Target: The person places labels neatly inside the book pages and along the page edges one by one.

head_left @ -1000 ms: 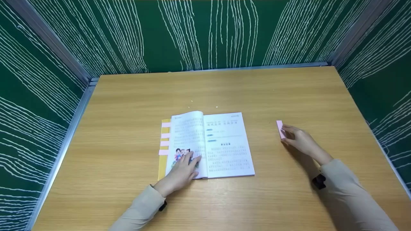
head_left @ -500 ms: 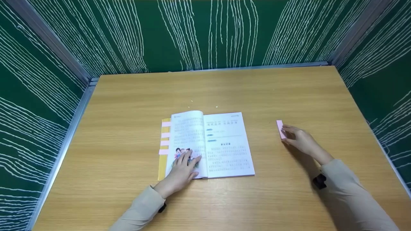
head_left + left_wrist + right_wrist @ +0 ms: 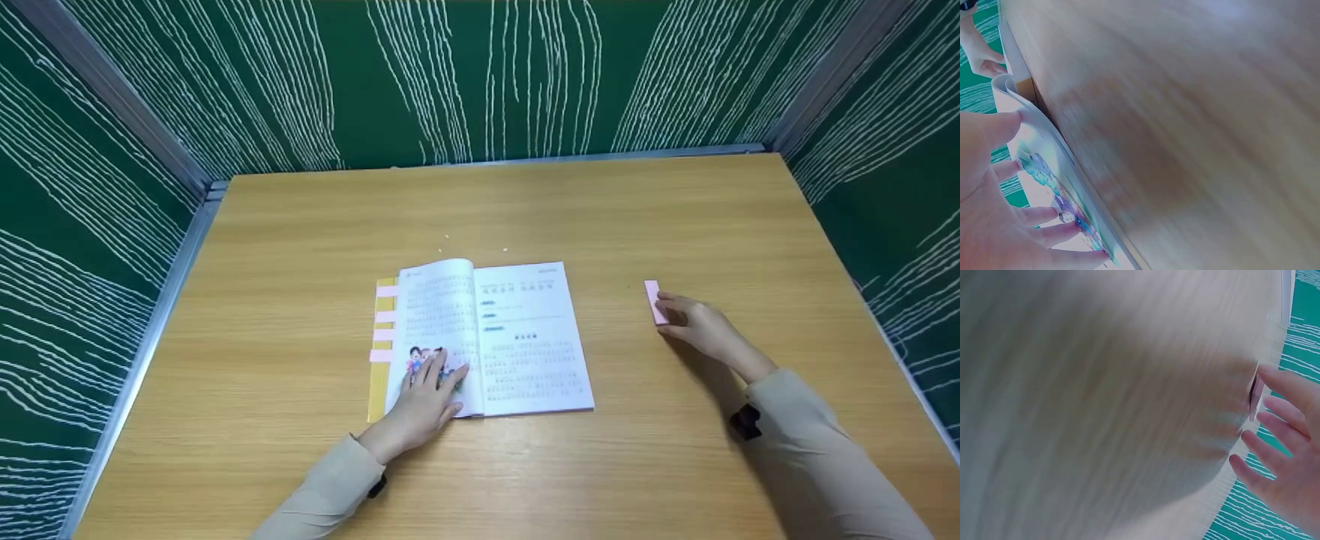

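An open book [image 3: 532,345] with printed pages lies on the wooden table. My left hand [image 3: 424,405] rests on its left page with fingers spread, partly covering a coloured picture of children. In the left wrist view, the fingertips [image 3: 1069,228] touch this picture. Farther right lies a narrow pad of pink sticky notes [image 3: 652,300]. My right hand [image 3: 705,330] holds the pad at its near end and right side with thumb and forefinger. The right wrist view shows the thumb against the pad [image 3: 1257,394] and the other fingers spread apart; the exact grip is partly hidden.
Several pink sticky tabs [image 3: 384,316] stick out over the yellow strip [image 3: 380,390] at the book's left edge. White specks [image 3: 448,237] dot the table [image 3: 300,262] behind the book. Green panels [image 3: 390,82] with white lines enclose the back and sides.
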{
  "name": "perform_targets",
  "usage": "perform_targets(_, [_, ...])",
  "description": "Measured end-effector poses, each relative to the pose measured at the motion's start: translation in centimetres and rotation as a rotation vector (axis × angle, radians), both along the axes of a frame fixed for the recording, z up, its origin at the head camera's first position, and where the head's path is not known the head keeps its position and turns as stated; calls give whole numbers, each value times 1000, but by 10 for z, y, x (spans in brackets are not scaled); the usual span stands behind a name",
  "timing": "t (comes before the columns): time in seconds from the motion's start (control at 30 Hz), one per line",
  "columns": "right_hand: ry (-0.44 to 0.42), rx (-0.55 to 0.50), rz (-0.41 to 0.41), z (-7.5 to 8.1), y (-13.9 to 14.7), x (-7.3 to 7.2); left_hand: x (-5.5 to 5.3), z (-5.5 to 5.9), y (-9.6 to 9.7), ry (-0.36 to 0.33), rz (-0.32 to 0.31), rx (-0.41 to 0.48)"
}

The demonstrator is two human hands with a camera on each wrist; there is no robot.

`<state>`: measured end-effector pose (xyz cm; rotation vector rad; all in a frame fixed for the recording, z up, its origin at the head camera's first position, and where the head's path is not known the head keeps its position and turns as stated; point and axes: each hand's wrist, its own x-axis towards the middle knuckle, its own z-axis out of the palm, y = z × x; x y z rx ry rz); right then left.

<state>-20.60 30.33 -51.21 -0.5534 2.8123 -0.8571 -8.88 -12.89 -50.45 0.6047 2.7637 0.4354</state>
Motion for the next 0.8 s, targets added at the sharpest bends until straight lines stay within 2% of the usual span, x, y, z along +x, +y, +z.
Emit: perform_targets(0.8, [-27,-6,16,4,3,-3,1,5,2,-52,16,-31])
